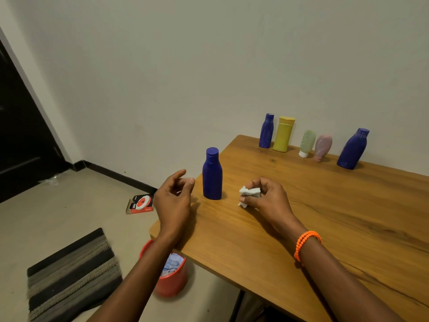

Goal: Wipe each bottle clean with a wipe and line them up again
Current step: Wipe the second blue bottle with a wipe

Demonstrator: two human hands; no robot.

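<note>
A wooden tabletop [325, 217] fills the lower right of the frame, set against a pale wall. Along its far edge, in the upper right, five bottles stand in a row by the wall: a small blue bottle [266, 131], a yellow bottle [284, 134] just beside it, a green tube [307, 143] and a pink tube [322, 147] standing on their caps, and, a little apart at the right end, a large blue bottle [353, 148] that appears tilted in this wide view. A sixth bottle, the near blue bottle [212, 174], stands upright and alone near the tabletop's left edge, in the middle of the frame, well apart from the row.

On the floor at lower left lies a striped mat [72, 277]. A red box [140, 204] with a round white and red thing on it lies on the floor beyond the left hand. Under the tabletop's near left corner stands a red bin [171, 282] holding crumpled bluish wipes, partly hidden by the left forearm.

The left hand [173, 198] hovers just left of the near blue bottle, not touching it, its grip released with the fingers loosely curled and thumb raised. The right hand [267, 198] rests on the tabletop just right of the same bottle, its grip clenched round a crumpled white wipe [249, 192]. An orange beaded bracelet [306, 244] circles the right wrist. Nothing stands between either hand and the bottle.
</note>
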